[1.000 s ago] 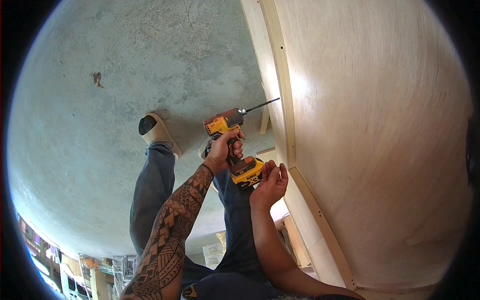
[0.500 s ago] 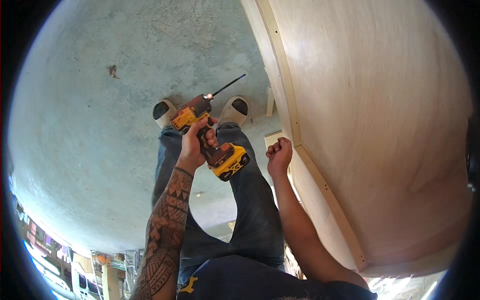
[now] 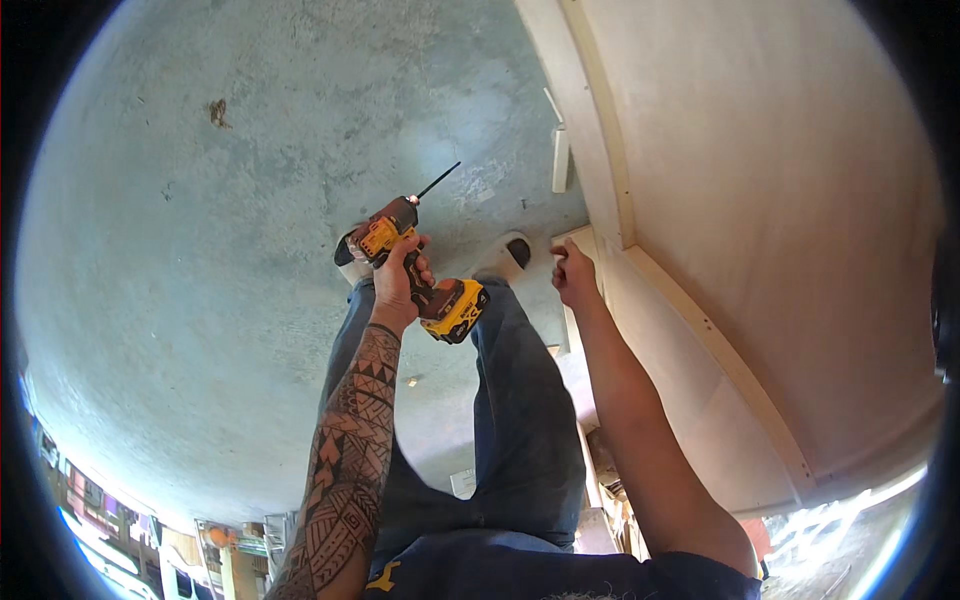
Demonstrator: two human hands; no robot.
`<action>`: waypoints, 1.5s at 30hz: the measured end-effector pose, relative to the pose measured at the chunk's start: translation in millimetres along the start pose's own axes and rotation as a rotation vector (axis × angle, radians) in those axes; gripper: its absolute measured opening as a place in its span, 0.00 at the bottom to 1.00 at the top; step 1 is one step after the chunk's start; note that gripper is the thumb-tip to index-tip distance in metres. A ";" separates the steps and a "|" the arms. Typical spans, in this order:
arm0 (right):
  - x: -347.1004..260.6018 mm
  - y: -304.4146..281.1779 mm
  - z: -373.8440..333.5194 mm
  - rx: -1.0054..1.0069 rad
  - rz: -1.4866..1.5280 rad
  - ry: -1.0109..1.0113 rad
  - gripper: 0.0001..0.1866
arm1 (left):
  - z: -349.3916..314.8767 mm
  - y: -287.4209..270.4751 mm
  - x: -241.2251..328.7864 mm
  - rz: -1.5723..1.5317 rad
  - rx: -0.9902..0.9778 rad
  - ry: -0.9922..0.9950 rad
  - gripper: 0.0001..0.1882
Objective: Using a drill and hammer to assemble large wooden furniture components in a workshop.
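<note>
My left hand (image 3: 398,285) is wrapped round the grip of a cordless impact driver (image 3: 392,232) with a dark red and yellow body. Its yellow-and-black battery (image 3: 458,312) sits at the foot of the grip, toward the right. A long thin dark bit (image 3: 438,182) sticks out of the nose, pointing up and right, touching nothing. My right hand (image 3: 573,275) is closed, fingers curled in beside the edge of the wooden panel (image 3: 760,200); whatever lies in them, if anything, is too small or hidden to name.
Pale wooden battens (image 3: 700,320) with screw holes run along the panel at right. A short wood strip (image 3: 560,160) lies near the panel's foot. My shoes (image 3: 505,258) stand on the grey concrete floor (image 3: 230,250). Scrap wood (image 3: 612,500) shows behind my legs.
My view has shifted, and the panel stands farther right. My right hand has risen a little toward the batten joint. The impact driver remains in my left hand.
</note>
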State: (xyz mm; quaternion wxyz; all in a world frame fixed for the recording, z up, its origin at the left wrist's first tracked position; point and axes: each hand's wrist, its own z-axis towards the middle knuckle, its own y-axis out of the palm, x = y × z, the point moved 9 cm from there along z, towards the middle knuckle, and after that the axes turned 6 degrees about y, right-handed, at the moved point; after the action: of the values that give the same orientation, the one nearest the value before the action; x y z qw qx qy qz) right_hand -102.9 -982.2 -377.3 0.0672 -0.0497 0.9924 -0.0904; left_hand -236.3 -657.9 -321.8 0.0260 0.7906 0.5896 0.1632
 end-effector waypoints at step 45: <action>-39.2 -38.4 152.2 -0.308 0.433 -0.374 0.06 | 85.6 63.6 -220.5 0.148 -0.310 -0.285 0.16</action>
State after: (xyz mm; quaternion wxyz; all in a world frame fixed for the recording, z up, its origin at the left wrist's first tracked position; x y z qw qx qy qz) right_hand -39.3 -1041.7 -513.6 0.2576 0.1375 0.9524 0.0877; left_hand -208.3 -871.6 -438.0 0.2182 0.8335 0.4880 0.1399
